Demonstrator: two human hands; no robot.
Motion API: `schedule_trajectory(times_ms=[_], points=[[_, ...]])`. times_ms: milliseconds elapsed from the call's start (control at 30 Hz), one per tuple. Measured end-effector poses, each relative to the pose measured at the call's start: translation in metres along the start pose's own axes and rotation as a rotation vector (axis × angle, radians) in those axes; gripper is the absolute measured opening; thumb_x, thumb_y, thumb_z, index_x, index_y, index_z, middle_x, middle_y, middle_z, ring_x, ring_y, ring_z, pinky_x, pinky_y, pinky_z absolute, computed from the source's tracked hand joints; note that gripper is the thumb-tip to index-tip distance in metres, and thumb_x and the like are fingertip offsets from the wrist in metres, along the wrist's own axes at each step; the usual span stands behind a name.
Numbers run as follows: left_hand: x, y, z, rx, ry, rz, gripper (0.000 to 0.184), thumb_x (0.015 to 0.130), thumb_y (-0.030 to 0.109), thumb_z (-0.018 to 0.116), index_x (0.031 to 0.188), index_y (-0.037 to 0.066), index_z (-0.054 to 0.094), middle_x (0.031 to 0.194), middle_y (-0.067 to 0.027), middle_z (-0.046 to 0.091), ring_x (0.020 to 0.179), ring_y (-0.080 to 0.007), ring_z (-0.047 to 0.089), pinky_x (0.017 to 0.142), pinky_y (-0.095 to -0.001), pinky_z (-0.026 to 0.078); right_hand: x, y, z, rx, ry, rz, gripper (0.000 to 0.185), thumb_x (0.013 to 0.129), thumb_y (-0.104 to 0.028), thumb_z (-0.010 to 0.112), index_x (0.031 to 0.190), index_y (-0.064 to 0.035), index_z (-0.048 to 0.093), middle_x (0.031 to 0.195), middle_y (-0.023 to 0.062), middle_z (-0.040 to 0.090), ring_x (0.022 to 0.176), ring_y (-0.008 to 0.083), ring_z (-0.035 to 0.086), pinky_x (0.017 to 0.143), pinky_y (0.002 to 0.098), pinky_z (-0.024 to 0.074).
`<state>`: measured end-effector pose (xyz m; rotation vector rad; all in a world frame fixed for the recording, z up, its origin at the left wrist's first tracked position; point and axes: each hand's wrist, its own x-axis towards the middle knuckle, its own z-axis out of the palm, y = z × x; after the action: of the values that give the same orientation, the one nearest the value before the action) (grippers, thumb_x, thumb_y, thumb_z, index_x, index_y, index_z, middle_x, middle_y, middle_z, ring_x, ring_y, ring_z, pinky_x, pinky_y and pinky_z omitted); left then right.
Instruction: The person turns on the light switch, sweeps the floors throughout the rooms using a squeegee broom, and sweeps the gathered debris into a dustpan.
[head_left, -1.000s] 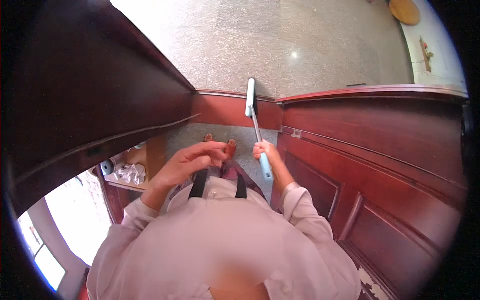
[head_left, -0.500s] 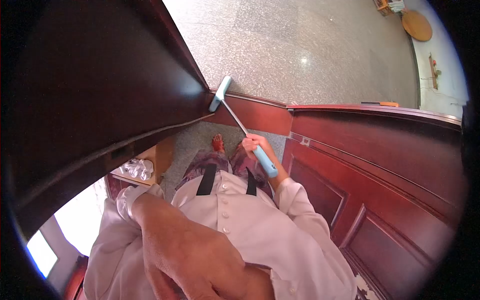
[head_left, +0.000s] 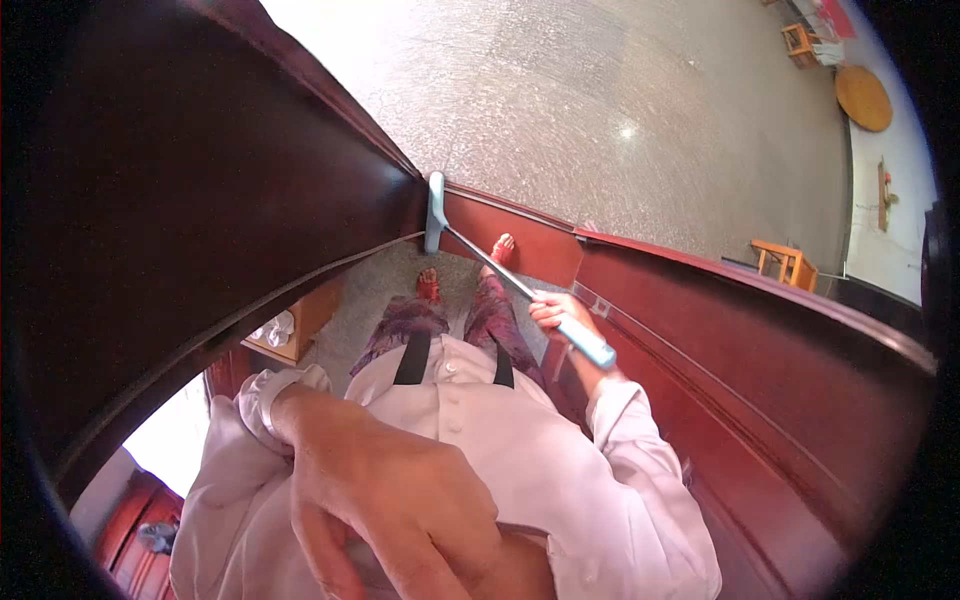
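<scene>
My right hand is closed around the light blue grip of a squeegee, which has a thin metal shaft. Its narrow T-shaped head rests at or very near the edge of the dark wooden door panel, beside the red door sill. I cannot tell whether the head touches the panel. Large in the lower part of the view, my left hand lies close to the camera in front of the white shirt. Its thumb is apart from the other fingers, nothing shows in it, and the fingertips run out of the frame.
A red wooden panel stands along the right. The red sill crosses ahead of my feet, with speckled floor beyond. A small wooden stool and a round wooden board are farther off. White cloth sits in a low shelf at left.
My right hand has moved right and slightly down with the squeegee, whose head is now more upright and slightly lower. One foot has come forward by the sill. My left hand stays nearly still.
</scene>
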<state>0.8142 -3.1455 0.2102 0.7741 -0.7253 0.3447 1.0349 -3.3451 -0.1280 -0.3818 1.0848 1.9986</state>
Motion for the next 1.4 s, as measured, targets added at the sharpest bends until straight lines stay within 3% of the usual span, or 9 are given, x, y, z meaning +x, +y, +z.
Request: schedule_trajectory(times_ms=[267,367,500,733,833,933,1033,1167,1400], points=[[0.055,-0.032,-0.043,0.089,0.056,0.025,0.037,0.082,0.032,0.048,0.096,-0.001,0.053,0.062,-0.0099,0.036,0.053,-0.027,0.043,0.048,-0.0345,0.032,-0.071,-0.124,0.077,-0.461,0.285,-0.298,0.007,0.088,-0.011,0.036,0.092,-0.0063,0.034,0.064,0.0026,0.038,0.042,0.003,0.039,0.033,0.0178,0.0345],[0.07,-0.041,-0.054,0.102,0.078,0.026,0.037,0.082,0.033,0.048,0.095,-0.001,0.054,0.062,-0.0095,0.036,0.052,-0.0264,0.043,0.047,-0.0339,0.032,-0.077,-0.146,0.103,-0.725,0.345,-0.459,0.021,0.082,-0.002,0.043,0.1,-0.0071,0.034,0.061,0.0027,0.038,0.043,0.0044,0.035,0.035,0.019,0.0331],[0.084,-0.05,-0.061,0.125,0.12,0.025,0.037,0.081,0.034,0.05,0.094,-0.001,0.054,0.061,-0.0088,0.035,0.051,-0.0257,0.043,0.046,-0.0332,0.032,-0.085,-0.13,0.102,-0.824,0.364,-0.562,0.017,0.084,-0.008,0.042,0.1,-0.0095,0.035,0.058,0.0005,0.037,0.042,0.005,0.035,0.034,0.0205,0.0307],[0.106,-0.065,-0.069,0.146,0.14,0.035,0.036,0.081,0.033,0.051,0.092,-0.001,0.054,0.061,-0.0095,0.035,0.051,-0.0264,0.043,0.047,-0.0339,0.032,-0.123,-0.073,0.08,-0.517,0.14,-0.194,0.029,0.085,-0.009,0.041,0.112,-0.017,0.035,0.064,0.001,0.038,0.043,0.0038,0.033,0.035,0.0187,0.0296],[0.116,-0.067,-0.071,0.14,0.15,0.025,0.036,0.08,0.033,0.052,0.092,-0.001,0.054,0.062,-0.0103,0.036,0.053,-0.0271,0.044,0.047,-0.034,0.032,-0.122,-0.057,0.071,-0.199,0.112,0.012,0.003,0.088,-0.011,0.036,0.09,-0.0088,0.037,0.062,0.0005,0.036,0.042,0.0026,0.033,0.034,0.0179,0.0297],[0.123,-0.07,-0.077,0.137,0.16,-0.004,0.035,0.08,0.032,0.052,0.094,0.0,0.054,0.063,-0.0108,0.037,0.054,-0.0275,0.045,0.048,-0.0336,0.033,-0.094,-0.063,0.055,-0.034,0.139,0.161,0.004,0.087,-0.007,0.036,0.084,-0.0048,0.036,0.064,0.0007,0.038,0.042,0.0017,0.036,0.032,0.0157,0.0306],[0.129,-0.073,-0.084,0.144,0.143,-0.034,0.036,0.08,0.033,0.051,0.095,0.0,0.054,0.063,-0.0103,0.037,0.054,-0.0272,0.044,0.048,-0.0339,0.033,-0.063,-0.06,0.07,-0.472,-0.087,0.181,0.005,0.085,-0.005,0.038,0.082,-0.0021,0.038,0.063,-0.0003,0.04,0.042,0.0016,0.039,0.034,0.0147,0.0319],[0.135,-0.077,-0.088,0.184,0.107,-0.074,0.038,0.082,0.035,0.049,0.097,0.0,0.053,0.063,-0.0095,0.036,0.053,-0.0266,0.044,0.047,-0.0345,0.032,-0.018,-0.109,0.036,-0.06,0.046,0.228,0.012,0.085,-0.009,0.039,0.074,-0.0056,0.038,0.058,-0.0019,0.038,0.043,0.0025,0.04,0.037,0.0192,0.0371],[0.146,-0.077,-0.096,0.172,0.09,-0.024,0.042,0.083,0.036,0.046,0.098,-0.002,0.052,0.062,-0.0096,0.037,0.052,-0.0267,0.044,0.046,-0.0345,0.032,-0.084,-0.162,0.1,-0.438,0.06,-0.369,0.013,0.086,-0.006,0.04,0.097,-0.0078,0.034,0.064,0.0023,0.038,0.042,0.0029,0.038,0.035,0.0191,0.0351]])
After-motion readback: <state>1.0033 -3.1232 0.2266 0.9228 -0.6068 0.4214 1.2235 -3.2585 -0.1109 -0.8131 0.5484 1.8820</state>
